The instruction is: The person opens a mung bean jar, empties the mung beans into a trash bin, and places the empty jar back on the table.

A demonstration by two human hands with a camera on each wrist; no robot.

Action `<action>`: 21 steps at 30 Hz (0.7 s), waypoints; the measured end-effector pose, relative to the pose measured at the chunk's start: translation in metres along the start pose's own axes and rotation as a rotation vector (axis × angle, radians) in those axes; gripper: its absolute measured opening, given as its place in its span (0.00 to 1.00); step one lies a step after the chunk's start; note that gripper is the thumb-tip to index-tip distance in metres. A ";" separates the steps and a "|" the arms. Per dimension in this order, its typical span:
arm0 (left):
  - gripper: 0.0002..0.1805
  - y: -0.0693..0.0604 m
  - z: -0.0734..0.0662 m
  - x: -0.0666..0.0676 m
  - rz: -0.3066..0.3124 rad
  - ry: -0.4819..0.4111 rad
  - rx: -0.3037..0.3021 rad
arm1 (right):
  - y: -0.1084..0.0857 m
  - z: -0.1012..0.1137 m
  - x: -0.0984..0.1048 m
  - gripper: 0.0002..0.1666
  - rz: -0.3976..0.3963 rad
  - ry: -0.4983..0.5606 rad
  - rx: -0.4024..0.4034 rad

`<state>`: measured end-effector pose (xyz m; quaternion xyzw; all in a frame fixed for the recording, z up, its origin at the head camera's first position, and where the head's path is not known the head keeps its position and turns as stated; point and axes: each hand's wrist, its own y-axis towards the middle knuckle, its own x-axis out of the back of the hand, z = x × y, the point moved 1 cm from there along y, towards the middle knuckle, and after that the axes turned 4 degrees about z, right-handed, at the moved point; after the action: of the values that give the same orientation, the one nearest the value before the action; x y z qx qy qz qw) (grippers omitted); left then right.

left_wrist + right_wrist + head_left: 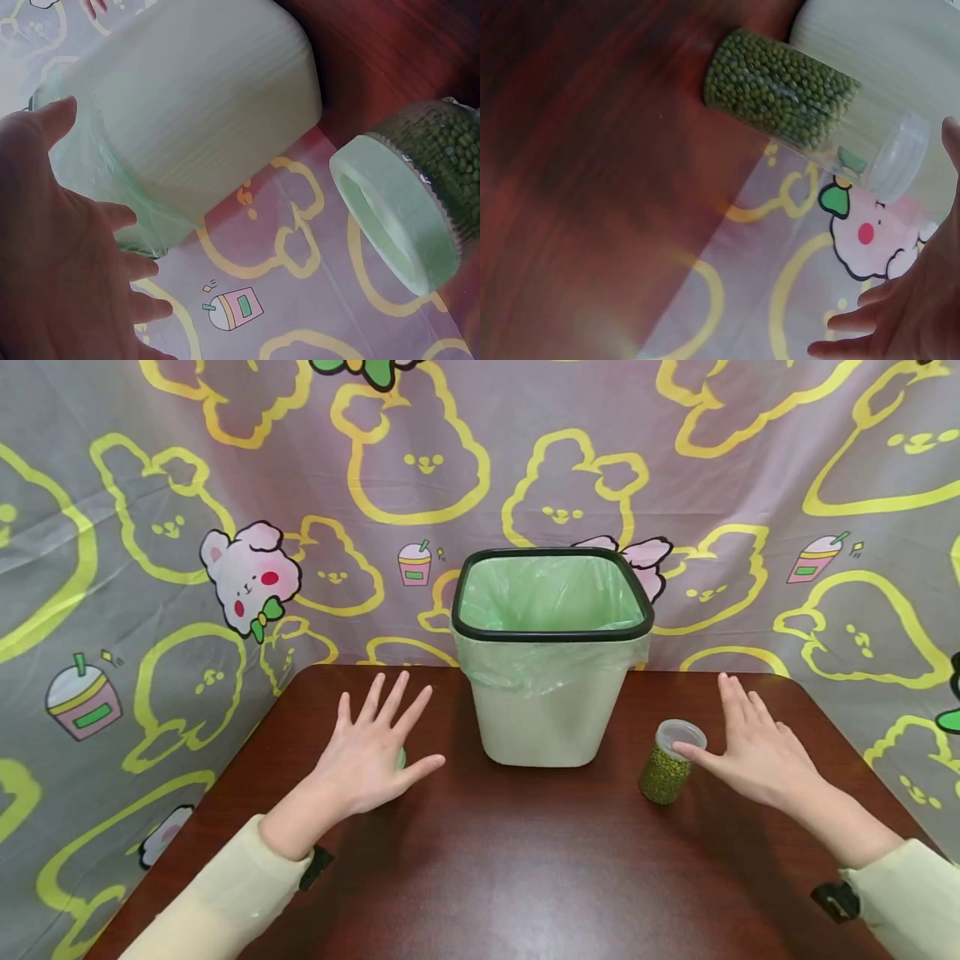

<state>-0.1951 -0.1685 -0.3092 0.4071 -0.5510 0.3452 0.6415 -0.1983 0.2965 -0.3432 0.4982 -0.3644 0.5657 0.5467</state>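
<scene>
My left hand (369, 752) is spread above the table's left side, fingers apart, holding nothing. Behind it, mostly hidden in the head view, stands a jar with a pale green lid (396, 214) and green beans (442, 150) inside. My right hand (765, 752) is spread at the right, its thumb overlapping the rim of a clear jar of green beans (664, 775) in the head view; the right wrist view shows a gap between that hand (915, 307) and the jar's translucent lid (901, 156). Between the hands stands a white bin (551, 718) with a green liner (555, 593) folded over its rim.
The dark red-brown table (517, 860) extends in front of the bin. A patterned curtain (465, 460) with yellow rabbit outlines hangs behind the table and along both sides.
</scene>
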 end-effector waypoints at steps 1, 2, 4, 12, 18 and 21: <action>0.49 0.000 -0.001 0.000 0.001 0.001 -0.001 | 0.000 -0.001 -0.002 0.70 0.015 0.019 -0.004; 0.49 0.000 -0.001 -0.001 0.002 0.002 -0.001 | 0.000 -0.001 -0.003 0.70 0.030 0.034 -0.011; 0.49 0.000 -0.002 -0.001 0.010 0.002 0.002 | 0.001 -0.002 -0.006 0.71 0.059 0.067 -0.029; 0.49 0.001 -0.011 -0.009 0.029 -0.020 -0.013 | 0.003 -0.005 -0.013 0.71 0.153 0.154 -0.074; 0.48 0.002 -0.017 -0.015 0.028 -0.018 -0.028 | 0.003 -0.007 -0.024 0.71 0.201 0.208 -0.060; 0.48 0.002 -0.020 -0.016 0.028 -0.021 -0.031 | 0.002 -0.006 -0.030 0.70 0.214 0.249 -0.053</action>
<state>-0.1907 -0.1496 -0.3263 0.3929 -0.5685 0.3411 0.6372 -0.2040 0.2947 -0.3733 0.3681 -0.3595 0.6683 0.5372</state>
